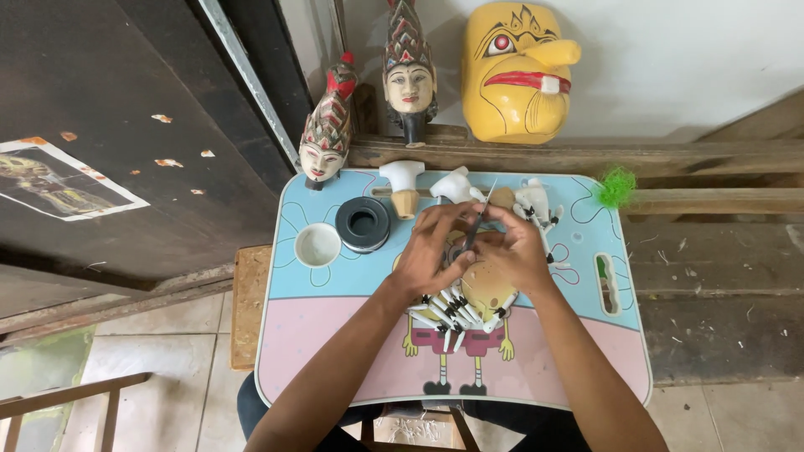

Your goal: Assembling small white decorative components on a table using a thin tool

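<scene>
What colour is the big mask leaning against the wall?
Yellow mask, with red lips and eye; head view.

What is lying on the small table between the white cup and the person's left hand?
In the head view, a black ring-shaped container lies between the white cup and the left hand.

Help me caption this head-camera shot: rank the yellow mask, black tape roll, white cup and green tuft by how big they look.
1. Yellow mask, largest by far.
2. Black tape roll.
3. White cup, only slightly smaller than the roll; close call.
4. Green tuft, smallest.
</scene>
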